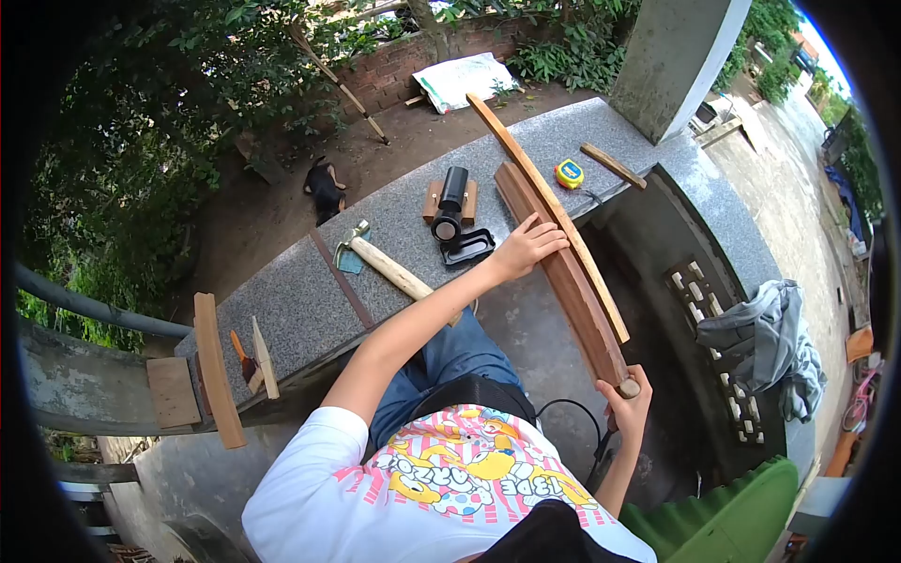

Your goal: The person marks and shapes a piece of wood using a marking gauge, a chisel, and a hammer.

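Reddish wooden beam [561, 277] is lying nearer than the tape measure [569, 174], the left hand [522, 251] steadying it with spread fingers, the right hand [631, 409] gripping around its near end, any shifting needing both.

Along the surface [272, 305], left to right, we find a board [217, 368], a strip [341, 280], a hammer [392, 269], a tape measure [569, 174] and a stick [613, 165]; behind, a dog [325, 190] on the ground [399, 155]; right, a cloth [768, 340].

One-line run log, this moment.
left hand: on wooden beam | right hand: holding round wood at beam's end | hammer, tape measure: on counter
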`<state>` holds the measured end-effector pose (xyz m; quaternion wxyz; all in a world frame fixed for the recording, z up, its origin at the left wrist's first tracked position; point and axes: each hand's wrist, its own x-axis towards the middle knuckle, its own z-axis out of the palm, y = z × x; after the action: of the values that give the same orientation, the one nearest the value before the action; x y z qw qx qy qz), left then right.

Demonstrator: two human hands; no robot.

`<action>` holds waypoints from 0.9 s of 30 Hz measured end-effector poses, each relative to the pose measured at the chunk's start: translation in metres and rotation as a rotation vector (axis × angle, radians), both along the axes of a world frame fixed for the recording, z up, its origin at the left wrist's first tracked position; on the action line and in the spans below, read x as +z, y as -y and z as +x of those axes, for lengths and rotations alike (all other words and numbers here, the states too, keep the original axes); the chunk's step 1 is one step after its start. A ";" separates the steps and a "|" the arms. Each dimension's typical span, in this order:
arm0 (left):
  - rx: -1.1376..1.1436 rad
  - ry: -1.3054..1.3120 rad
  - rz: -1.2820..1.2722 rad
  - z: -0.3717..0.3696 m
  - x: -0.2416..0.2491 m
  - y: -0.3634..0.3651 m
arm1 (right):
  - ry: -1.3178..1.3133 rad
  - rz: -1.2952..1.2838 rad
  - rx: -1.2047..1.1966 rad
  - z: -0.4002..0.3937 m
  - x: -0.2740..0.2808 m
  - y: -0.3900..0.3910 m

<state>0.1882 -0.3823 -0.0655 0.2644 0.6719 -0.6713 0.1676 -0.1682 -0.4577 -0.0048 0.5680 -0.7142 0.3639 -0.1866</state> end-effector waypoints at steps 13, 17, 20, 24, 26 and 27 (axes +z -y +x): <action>-0.052 -0.550 0.084 -0.051 0.050 -0.068 | -0.123 -0.610 0.057 0.117 -0.052 0.019; -0.140 -0.802 0.216 -0.092 0.071 -0.144 | -0.194 -0.616 0.104 0.160 -0.062 0.018; 0.011 -1.021 0.131 -0.112 0.067 -0.200 | -0.188 -0.620 0.097 0.184 -0.066 0.016; 0.366 -1.230 -0.060 -0.126 0.061 -0.258 | -0.127 -0.605 0.073 0.214 -0.071 0.020; 0.481 -1.324 -0.166 -0.131 0.060 -0.275 | -0.179 -0.607 0.079 0.225 -0.067 0.021; 0.514 -1.353 -0.208 -0.133 0.061 -0.282 | -0.177 -0.609 0.091 0.226 -0.053 0.021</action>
<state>0.0549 -0.1003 -0.0048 0.6361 0.7361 -0.1629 -0.1644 0.0577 -0.4786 -0.0574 0.3022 -0.8804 0.3070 -0.1984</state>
